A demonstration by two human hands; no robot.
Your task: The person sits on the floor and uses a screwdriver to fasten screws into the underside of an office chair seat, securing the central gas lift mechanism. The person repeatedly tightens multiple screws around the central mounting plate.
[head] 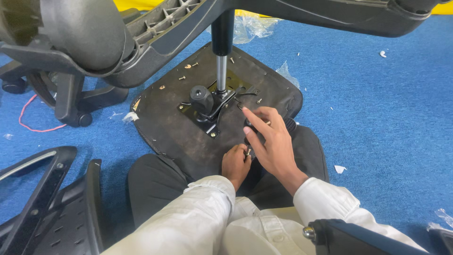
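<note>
An upturned black chair seat (174, 127) lies on the blue carpet in front of my knees. A black metal mechanism plate (210, 106) with a round knob is fixed to it, and a silver gas-lift column (221, 71) rises from the plate into the chair base overhead. My left hand (236, 163) is closed, pinching a small screw (248, 152) near the seat's front edge. My right hand (269, 141) hovers just right of it, fingers spread, index finger pointing toward the plate. Loose screws (181, 78) lie scattered on the seat's far side.
A black five-star chair base with castors (71, 52) looms above and at the left. A black plastic backrest frame (52, 203) lies at lower left, and an armrest part (339, 236) at lower right. Clear plastic wrap (252, 26) and a red cord (28, 118) sit on the carpet.
</note>
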